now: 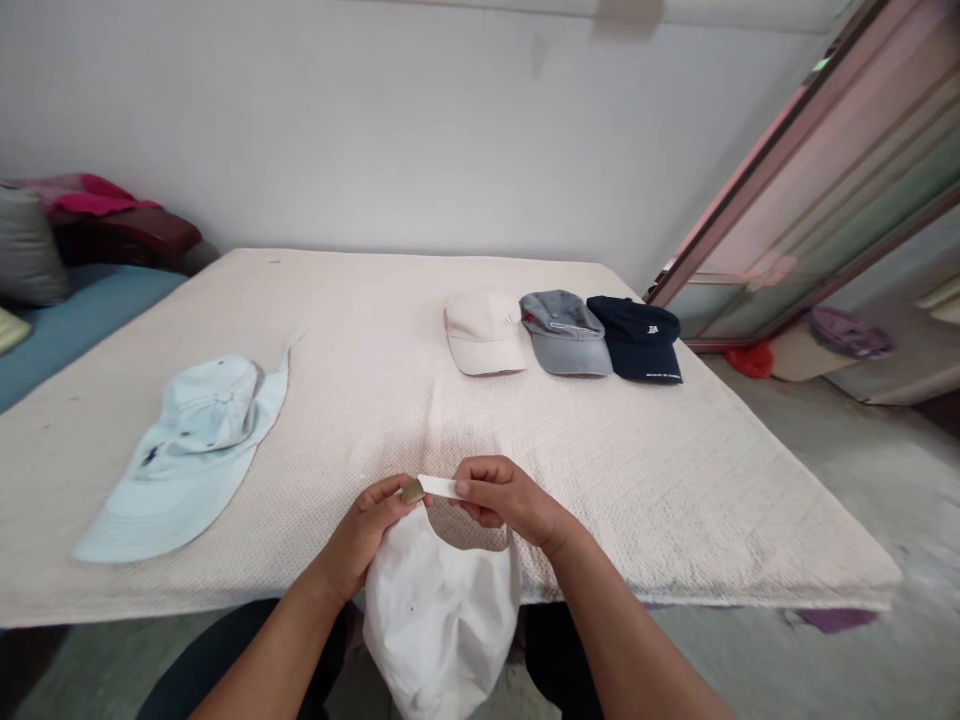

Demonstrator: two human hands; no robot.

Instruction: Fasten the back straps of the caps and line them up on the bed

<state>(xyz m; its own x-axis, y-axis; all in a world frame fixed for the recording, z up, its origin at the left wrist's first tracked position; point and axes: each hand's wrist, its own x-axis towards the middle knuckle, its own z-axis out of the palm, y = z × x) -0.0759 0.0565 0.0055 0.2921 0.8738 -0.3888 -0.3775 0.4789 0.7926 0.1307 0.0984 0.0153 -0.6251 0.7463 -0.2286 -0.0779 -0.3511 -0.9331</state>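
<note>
At the near edge of the table (367, 330), our left hand (356, 540) pinches the buckle (412, 491) of the white cap (442, 620), our right hand (506, 497) its strap (437, 486), seemingly not yet secured; three caps (570, 352) lie toward the far right corner, the pale blue cap (214, 405) leftward.

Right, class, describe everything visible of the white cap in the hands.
The white cap looks like soft, creased cloth, with a small eyelet. It is held at the edge of the table, back opening up, crown hanging down; the picture's bottom edge cuts it off and no brim shows. The left hand pinches its brass-coloured buckle; the right hand holds the strap.
</note>
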